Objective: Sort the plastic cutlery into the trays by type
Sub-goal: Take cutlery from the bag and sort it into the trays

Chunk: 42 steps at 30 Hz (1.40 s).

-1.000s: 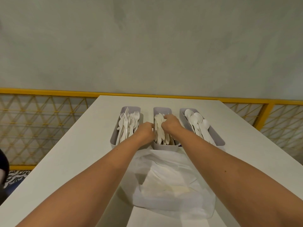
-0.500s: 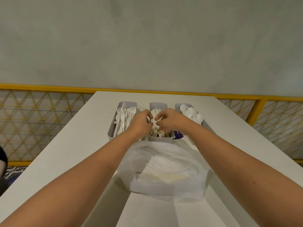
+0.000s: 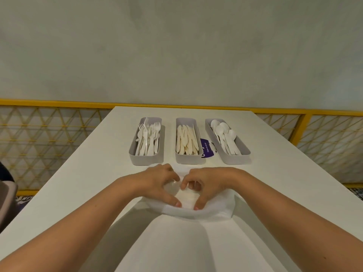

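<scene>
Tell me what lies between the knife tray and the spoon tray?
A purple printed card lies on the white table there, seen in the head view.

Canteen-style eating area: white counter [image 3: 88,183] with cutlery trays [image 3: 186,159], a purple "Clean as you go" sticker [image 3: 207,149], yellow lattice railing [image 3: 49,134].

Plain grey-green plastered wall [image 3: 176,46], yellow metal rail [image 3: 59,103] along its foot, yellow diamond lattice panels [image 3: 39,146] under the rail, long white bench [image 3: 78,183], patterned floor [image 3: 356,191] at far right, soft even light
</scene>
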Each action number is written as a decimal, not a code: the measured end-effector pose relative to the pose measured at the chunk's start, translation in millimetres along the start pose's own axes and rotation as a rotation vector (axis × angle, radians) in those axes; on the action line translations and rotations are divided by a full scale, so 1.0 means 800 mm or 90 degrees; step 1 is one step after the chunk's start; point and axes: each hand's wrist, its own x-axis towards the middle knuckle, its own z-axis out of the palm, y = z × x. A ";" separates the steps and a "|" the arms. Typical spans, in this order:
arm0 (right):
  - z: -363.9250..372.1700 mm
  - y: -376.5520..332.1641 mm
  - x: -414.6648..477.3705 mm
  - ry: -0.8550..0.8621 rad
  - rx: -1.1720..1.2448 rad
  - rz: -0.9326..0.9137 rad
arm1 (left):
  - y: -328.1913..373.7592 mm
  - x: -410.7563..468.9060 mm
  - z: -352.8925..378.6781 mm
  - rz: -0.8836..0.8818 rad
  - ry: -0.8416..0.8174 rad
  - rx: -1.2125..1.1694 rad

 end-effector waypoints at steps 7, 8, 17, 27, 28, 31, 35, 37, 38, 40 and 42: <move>0.019 0.009 -0.006 0.047 0.005 0.030 | -0.013 -0.008 0.033 -0.015 -0.028 0.017; 0.021 0.011 -0.007 0.056 0.029 0.032 | -0.013 -0.008 0.035 -0.016 -0.028 0.012; 0.041 0.010 -0.003 0.131 0.049 0.014 | -0.019 -0.008 0.039 -0.031 0.051 -0.221; 0.037 0.039 -0.017 0.148 0.514 -0.011 | -0.032 0.002 0.044 -0.055 0.051 -0.297; 0.038 0.043 -0.017 0.157 0.615 -0.011 | -0.030 0.001 0.044 -0.051 0.044 -0.271; 0.033 0.050 -0.020 0.209 0.831 -0.037 | -0.022 0.003 0.040 -0.024 -0.006 -0.052; 0.019 0.057 -0.023 0.304 1.017 -0.073 | -0.025 0.006 0.036 -0.008 -0.088 0.040; 0.008 0.060 -0.025 0.381 1.050 -0.066 | -0.025 0.006 0.032 -0.024 -0.103 0.049; 0.002 0.061 -0.026 0.418 1.061 -0.065 | -0.022 0.006 0.030 -0.029 -0.106 0.056; -0.012 0.062 -0.030 0.464 1.067 -0.067 | -0.014 0.004 0.021 -0.042 -0.117 0.052; -0.023 0.060 -0.035 0.466 1.043 -0.063 | -0.006 0.002 0.008 -0.057 -0.103 0.018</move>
